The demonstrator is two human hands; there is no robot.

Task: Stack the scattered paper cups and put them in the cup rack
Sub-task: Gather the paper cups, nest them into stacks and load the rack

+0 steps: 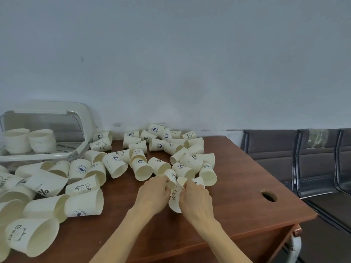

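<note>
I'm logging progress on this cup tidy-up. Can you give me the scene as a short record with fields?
surface: brown wooden table
loose cups: dozens of paper cups, most lying on their sides
cup rack: far left, lid up, two cup stacks inside
left hand: grips a cup
right hand: grips a cup
between hands: HELLO cup

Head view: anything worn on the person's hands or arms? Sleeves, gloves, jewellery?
Nothing worn that shows. Left hand and right hand are bare, no gloves, and no rings visible on the fingers. Both forearms are bare to the frame edge: no sleeves, watch or bracelet.
</note>
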